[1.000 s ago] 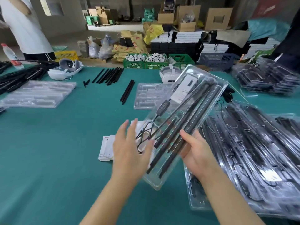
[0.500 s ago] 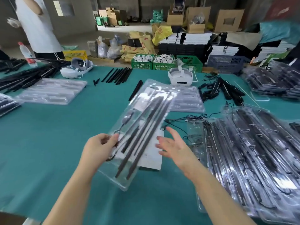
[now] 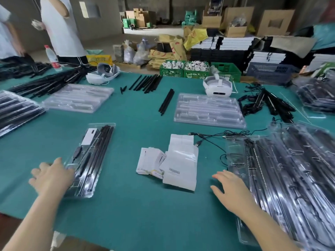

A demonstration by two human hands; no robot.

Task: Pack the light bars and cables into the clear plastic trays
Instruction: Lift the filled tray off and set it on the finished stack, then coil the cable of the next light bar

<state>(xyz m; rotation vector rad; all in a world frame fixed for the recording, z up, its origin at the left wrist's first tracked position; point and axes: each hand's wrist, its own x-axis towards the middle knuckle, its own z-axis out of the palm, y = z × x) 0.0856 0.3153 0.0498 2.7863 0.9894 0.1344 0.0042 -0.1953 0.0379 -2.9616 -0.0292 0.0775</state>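
A clear plastic tray packed with black light bars and a cable (image 3: pixel 94 156) lies flat on the green table at the left. My left hand (image 3: pixel 51 176) holds its near left edge, the thumb side over the plastic. My right hand (image 3: pixel 233 187) hovers open and holds nothing, just left of a large pile of packed trays (image 3: pixel 290 169). Empty clear trays (image 3: pixel 208 110) sit beyond the middle, and another stack of empty trays (image 3: pixel 78 97) at far left. Loose light bars (image 3: pixel 145 83) and a pair of bars (image 3: pixel 165 102) lie farther back. Black USB cables (image 3: pixel 208 136) trail toward the pile.
White paper packets (image 3: pixel 179 160) lie between my hands. Two white headsets (image 3: pixel 217 86) (image 3: pixel 103 73) and a water bottle (image 3: pixel 52 57) stand at the far side. More bars and packed trays line both side edges. People stand at the far left. The table's near edge (image 3: pixel 126 245) is close.
The packed tray passed from my right hand to my left, moved leftwards and now lies on the table. My right hand let go and dropped toward the pile at the right.
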